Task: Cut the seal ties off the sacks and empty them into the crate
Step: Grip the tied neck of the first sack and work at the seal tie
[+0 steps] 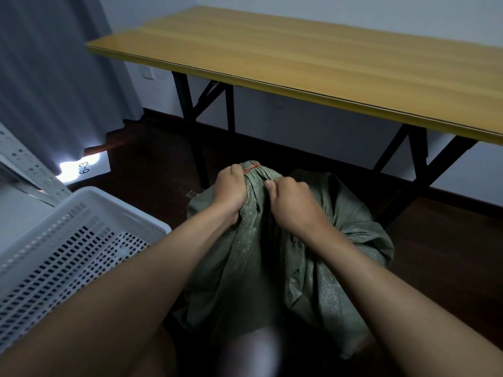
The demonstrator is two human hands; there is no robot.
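A green woven sack (pixel 253 257) stands on the dark floor in front of me, its neck bunched and bound by a thin red seal tie (pixel 252 167). My left hand (pixel 230 189) grips the gathered neck from the left, just under the tie. On the right side of the same neck my right hand (pixel 291 202) holds the fabric, thumb pointing up. A second green sack (pixel 351 213) bulges behind and to the right of the first. The white perforated plastic crate (pixel 68 240) sits at my lower left; nothing shows in the part I can see.
A long wooden folding table (pixel 299 63) with black legs stands beyond the sacks. A grey curtain (pixel 49 77) hangs at the left, with a paper label reading 6-3 (pixel 87 167) on the floor below it. A metal shelf rail (pixel 24 164) runs along the left edge.
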